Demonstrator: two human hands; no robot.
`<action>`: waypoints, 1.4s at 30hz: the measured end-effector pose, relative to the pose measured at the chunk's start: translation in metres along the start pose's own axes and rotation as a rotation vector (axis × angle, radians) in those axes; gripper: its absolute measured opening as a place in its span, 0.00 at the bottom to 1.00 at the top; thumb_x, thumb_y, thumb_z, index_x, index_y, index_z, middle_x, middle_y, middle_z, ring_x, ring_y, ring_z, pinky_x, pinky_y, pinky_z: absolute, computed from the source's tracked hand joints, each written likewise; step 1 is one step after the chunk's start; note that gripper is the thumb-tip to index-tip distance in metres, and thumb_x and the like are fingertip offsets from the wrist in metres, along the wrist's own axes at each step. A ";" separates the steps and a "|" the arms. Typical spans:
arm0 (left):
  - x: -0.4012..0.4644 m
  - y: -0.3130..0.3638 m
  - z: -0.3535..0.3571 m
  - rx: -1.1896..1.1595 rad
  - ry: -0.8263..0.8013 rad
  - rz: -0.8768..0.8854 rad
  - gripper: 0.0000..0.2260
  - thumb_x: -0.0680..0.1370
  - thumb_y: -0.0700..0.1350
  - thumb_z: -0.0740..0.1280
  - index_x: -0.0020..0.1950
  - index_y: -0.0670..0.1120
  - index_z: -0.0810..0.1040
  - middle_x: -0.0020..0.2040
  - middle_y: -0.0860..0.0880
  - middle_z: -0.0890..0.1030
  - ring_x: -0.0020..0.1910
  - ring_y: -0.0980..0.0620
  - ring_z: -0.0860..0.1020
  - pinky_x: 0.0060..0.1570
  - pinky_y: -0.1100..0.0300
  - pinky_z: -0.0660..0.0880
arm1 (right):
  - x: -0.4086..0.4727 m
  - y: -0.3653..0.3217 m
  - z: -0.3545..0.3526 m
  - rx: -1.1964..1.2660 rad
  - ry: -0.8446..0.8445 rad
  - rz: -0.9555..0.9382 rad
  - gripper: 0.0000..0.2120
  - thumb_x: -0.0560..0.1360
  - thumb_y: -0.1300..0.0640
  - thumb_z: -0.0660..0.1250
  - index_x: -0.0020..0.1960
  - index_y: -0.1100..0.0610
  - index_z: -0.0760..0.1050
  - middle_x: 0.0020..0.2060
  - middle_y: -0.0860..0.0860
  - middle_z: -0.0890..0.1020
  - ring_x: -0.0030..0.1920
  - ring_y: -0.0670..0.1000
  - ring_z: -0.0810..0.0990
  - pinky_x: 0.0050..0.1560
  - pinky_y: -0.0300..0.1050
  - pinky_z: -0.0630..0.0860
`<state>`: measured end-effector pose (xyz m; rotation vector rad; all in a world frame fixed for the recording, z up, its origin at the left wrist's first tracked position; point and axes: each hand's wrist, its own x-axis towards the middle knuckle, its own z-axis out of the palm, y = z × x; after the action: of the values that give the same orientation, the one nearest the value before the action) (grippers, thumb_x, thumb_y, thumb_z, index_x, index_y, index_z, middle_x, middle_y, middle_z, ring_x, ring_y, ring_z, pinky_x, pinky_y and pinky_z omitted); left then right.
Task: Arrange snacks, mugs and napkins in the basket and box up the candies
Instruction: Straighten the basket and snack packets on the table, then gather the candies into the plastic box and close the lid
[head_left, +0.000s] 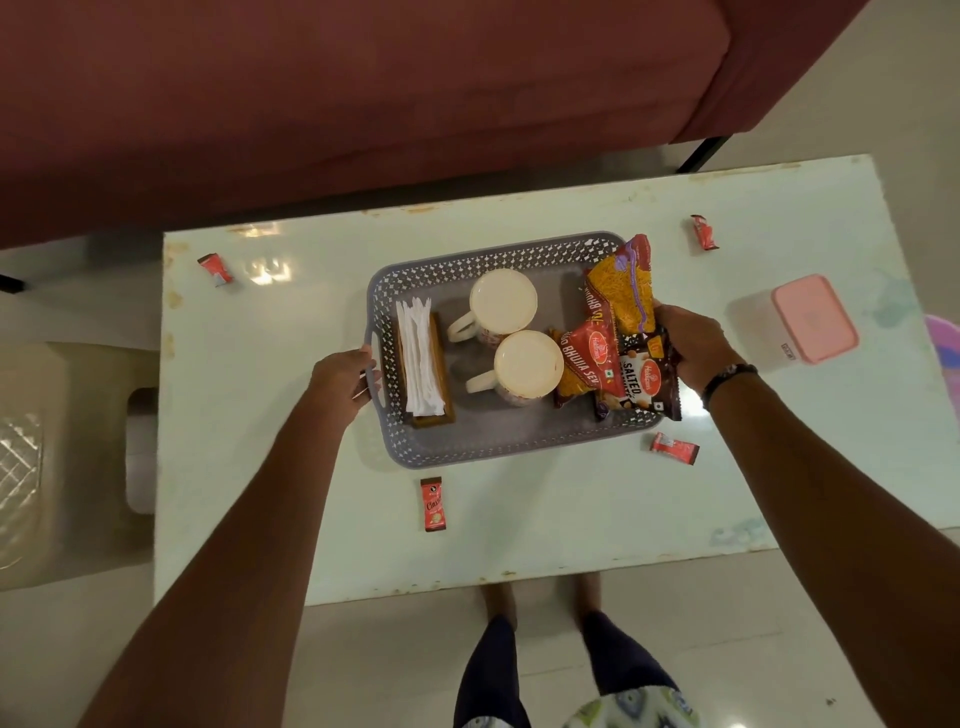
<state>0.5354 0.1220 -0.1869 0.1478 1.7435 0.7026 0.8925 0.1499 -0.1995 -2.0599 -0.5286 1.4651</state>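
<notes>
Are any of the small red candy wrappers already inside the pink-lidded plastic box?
No: the pink-lidded plastic box sits closed on the pale table, and four small red candy wrappers lie loose around the grey basket.

The scene was dimly and warmly lit, with a muted, slightly greenish cast over the table (519, 519). Bright glare patches were seen on its glossy top near the far left corner, and another beside the right hand (691, 348). Soft shadows were cast under the basket (467, 447) and toward the near side. The sofa (363, 93) was left dark and low in detail. Wide-angle distortion was evident: the table edges were bowed and the forearms stretched toward the lower corners. Fine print on the packets was slightly blurred.
</notes>
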 end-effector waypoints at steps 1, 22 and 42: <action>-0.001 0.000 0.002 0.041 0.035 0.021 0.17 0.78 0.42 0.65 0.64 0.36 0.71 0.54 0.43 0.75 0.53 0.47 0.75 0.58 0.54 0.72 | 0.001 0.001 0.001 -0.035 0.032 -0.019 0.17 0.78 0.56 0.62 0.64 0.62 0.74 0.30 0.41 0.84 0.29 0.42 0.76 0.34 0.36 0.73; -0.135 -0.085 0.317 0.735 0.127 1.192 0.13 0.73 0.37 0.62 0.57 0.45 0.73 0.56 0.47 0.77 0.57 0.46 0.74 0.59 0.52 0.67 | 0.039 0.021 -0.151 -0.734 0.334 -0.608 0.24 0.75 0.57 0.66 0.68 0.61 0.66 0.67 0.57 0.71 0.66 0.59 0.68 0.65 0.51 0.67; -0.112 -0.178 0.407 0.720 -0.309 0.591 0.41 0.70 0.45 0.74 0.76 0.48 0.52 0.76 0.49 0.61 0.74 0.49 0.62 0.72 0.54 0.63 | 0.052 0.040 -0.184 -0.664 0.193 -0.388 0.39 0.63 0.45 0.75 0.67 0.57 0.63 0.61 0.54 0.71 0.62 0.55 0.69 0.45 0.45 0.69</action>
<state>0.9884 0.0804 -0.2379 1.2372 1.5787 0.3943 1.0834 0.1122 -0.2164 -2.3571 -1.3867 0.9168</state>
